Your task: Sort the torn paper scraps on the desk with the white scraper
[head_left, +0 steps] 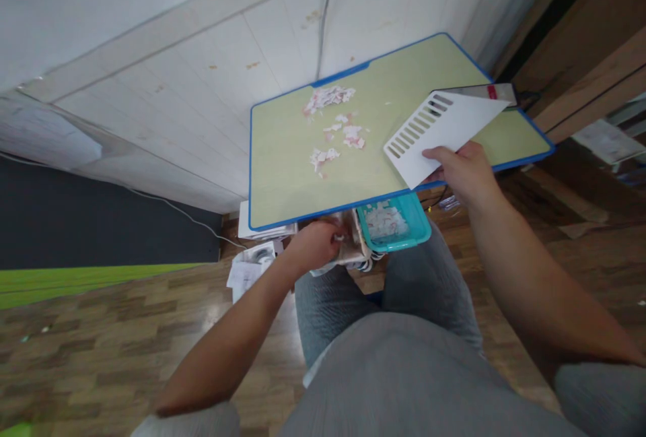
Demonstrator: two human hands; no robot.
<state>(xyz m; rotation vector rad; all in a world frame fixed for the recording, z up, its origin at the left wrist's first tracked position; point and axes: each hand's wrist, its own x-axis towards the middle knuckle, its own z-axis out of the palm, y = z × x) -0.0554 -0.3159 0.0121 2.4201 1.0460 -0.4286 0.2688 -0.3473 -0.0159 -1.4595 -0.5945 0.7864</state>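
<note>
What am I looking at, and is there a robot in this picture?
No robot here, just a person's two bare hands. There is only one picture, taken by a camera worn on the person's head, so you look down past their own arms and legs.

On the table, which has a blue edge, lie little heaps of white scraps. The right hand holds a flat white card with a row of slots. The left hand is down by the table's near edge, with something small and white at its fingertips. Nearby, a turquoise tub holds more white bits.
</note>
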